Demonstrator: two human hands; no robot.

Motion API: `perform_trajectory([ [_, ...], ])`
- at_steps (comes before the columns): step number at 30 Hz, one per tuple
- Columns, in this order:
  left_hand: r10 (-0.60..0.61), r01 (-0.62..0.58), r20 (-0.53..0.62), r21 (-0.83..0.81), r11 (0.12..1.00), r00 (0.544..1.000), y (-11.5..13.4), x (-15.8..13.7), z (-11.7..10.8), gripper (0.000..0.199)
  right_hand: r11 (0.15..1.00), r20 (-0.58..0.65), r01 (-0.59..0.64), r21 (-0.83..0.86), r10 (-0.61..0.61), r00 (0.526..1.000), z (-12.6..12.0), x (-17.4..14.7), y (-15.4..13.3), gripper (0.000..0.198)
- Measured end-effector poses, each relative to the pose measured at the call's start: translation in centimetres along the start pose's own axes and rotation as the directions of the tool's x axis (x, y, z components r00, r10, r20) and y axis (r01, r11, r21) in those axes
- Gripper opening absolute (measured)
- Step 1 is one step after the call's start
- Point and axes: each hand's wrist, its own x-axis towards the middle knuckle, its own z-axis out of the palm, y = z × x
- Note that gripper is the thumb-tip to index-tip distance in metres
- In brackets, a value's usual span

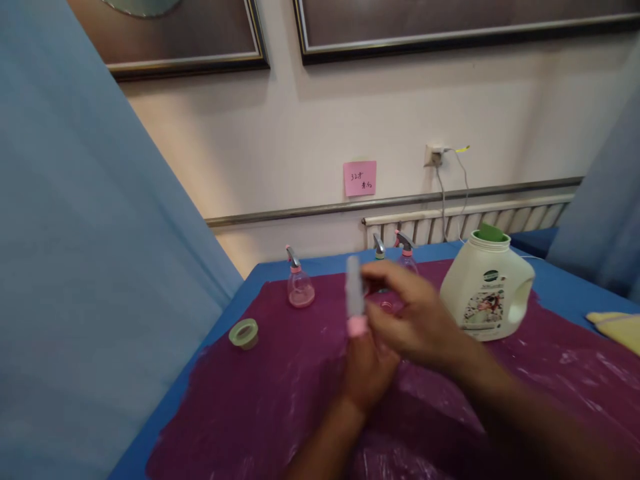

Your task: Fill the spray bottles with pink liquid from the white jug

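A spray bottle (356, 293) with a grey head and a pink collar is upright in front of me, blurred by motion. My left hand (369, 373) is wrapped around its body just below the collar, so most of the body is hidden. From the right, my right hand (413, 313) closes its thumb and fingers at the side of the spray head. Behind the hands is another spray bottle (406, 253) with a pink collar, beside one (379, 247) with a greenish collar, both partly covered. To the left stands a spray bottle (301, 287) with pinkish liquid low inside.
A large white detergent jug (487, 287) stands at the right, something green in its mouth. A pale green cap (244, 333) lies at left on the purple plastic sheet (280, 393). A yellow cloth (617, 327) is at the far right. Blue curtains (90, 267) flank the table.
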Motion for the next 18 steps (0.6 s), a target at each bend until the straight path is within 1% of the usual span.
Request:
perform_trajectory([
  [1,0.005,-0.005,0.011,0.036,0.999,1.0,0.3,0.1,0.0,0.068,0.995,-0.107,-0.083,0.047,0.088,0.99,-1.7,0.1,0.3,0.029],
  [2,0.011,-0.01,-0.008,0.096,0.995,1.0,0.5,0.2,0.1,0.075,0.985,-0.196,-0.141,0.098,0.158,0.968,-3.0,0.1,0.7,0.027],
  [3,0.011,-0.009,-0.016,0.14,0.99,1.0,0.8,0.2,0.2,0.083,0.971,-0.262,-0.184,0.149,0.219,0.94,-4.1,0.0,1.1,0.025],
  [5,0.008,-0.007,-0.005,0.194,0.981,1.0,1.3,0.4,0.2,0.09,0.95,-0.344,-0.215,0.228,0.285,0.895,-5.3,-0.3,2.1,0.025],
  [7,0.004,-0.007,0.017,0.19,0.982,1.0,1.6,0.4,0.2,0.09,0.936,-0.371,-0.225,0.271,0.317,0.873,-5.5,-0.6,3.0,0.028],
  [12,0.028,-0.032,0.022,0.179,0.983,0.999,1.7,0.5,0.0,0.088,0.892,-0.369,-0.254,0.375,0.394,0.842,-4.6,-0.9,5.0,0.033],
  [15,0.019,-0.021,0.015,0.193,0.981,1.0,1.5,0.5,0.1,0.088,0.887,-0.367,-0.261,0.381,0.404,0.838,-4.4,-0.6,5.2,0.032],
  [18,0.047,-0.053,0.034,0.193,0.98,0.998,1.4,0.3,0.0,0.087,0.903,-0.389,-0.251,0.349,0.383,0.838,-4.4,-0.3,4.7,0.036],
])
